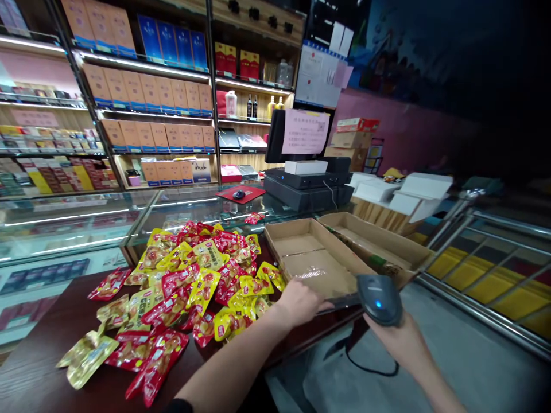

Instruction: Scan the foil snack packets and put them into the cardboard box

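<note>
meanwhile right hand (398, 344) gripping barcode scanner (379, 299), left hand (299, 303) on carton (314, 258)

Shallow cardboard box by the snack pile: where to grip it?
Probably the near rim of the shallow cardboard box, from the person's side, fingers inside the wall: the box is open and low-walled, that rim faces the person, and the left hand rests there.

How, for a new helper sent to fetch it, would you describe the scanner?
Find the glass counter with its heap of red and yellow snack packets. Right of the heap sits an open cardboard box. Just in front of it is the scanner: dark grey, glowing blue, held in the right hand.
</note>
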`<state>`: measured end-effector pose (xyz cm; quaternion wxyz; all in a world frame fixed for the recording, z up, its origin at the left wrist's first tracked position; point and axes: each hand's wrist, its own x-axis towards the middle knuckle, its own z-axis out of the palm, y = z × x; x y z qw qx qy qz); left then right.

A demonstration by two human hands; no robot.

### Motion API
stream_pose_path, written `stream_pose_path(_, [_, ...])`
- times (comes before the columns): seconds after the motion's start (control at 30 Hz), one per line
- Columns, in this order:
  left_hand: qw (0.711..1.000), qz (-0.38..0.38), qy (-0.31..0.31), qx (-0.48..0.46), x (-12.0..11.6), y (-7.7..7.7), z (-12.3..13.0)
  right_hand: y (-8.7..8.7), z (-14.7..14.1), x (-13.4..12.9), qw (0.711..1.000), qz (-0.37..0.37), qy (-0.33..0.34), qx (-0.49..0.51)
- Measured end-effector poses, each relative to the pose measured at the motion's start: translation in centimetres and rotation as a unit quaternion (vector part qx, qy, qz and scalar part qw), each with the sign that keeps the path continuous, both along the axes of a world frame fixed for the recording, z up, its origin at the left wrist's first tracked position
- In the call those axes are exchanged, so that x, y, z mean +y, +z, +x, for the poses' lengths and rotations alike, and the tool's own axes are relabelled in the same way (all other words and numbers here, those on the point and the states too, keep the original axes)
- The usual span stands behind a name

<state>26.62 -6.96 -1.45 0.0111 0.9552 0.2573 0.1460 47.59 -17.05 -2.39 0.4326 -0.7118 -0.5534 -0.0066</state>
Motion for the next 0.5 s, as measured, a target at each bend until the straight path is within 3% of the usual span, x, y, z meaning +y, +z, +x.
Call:
stream_pose_path(0.1, [0.996,-0.038,0.084,0.017,0.0,-0.2,0.2,-0.3,-0.4,1.6,0.999,-0.024,0.018,0.01])
stream_pose_path(0.23, [0.988,-0.064,0.137,0.006,-0.6,0.0,-2.9,-0.9,-3.6,1.9,0.996,-0.056,0.07,0.005])
stream_pose_path(0.37, [0.983,-0.082,0.167,0.014,-1.8,0.1,-5.8,-1.2,-6.8,0.4,0.993,-0.056,0.104,0.005])
stream_pose_path(0.5, [0.984,-0.09,0.154,0.02,-1.6,0.1,-6.2,-1.8,-8.1,0.0,0.992,-0.03,0.117,0.027])
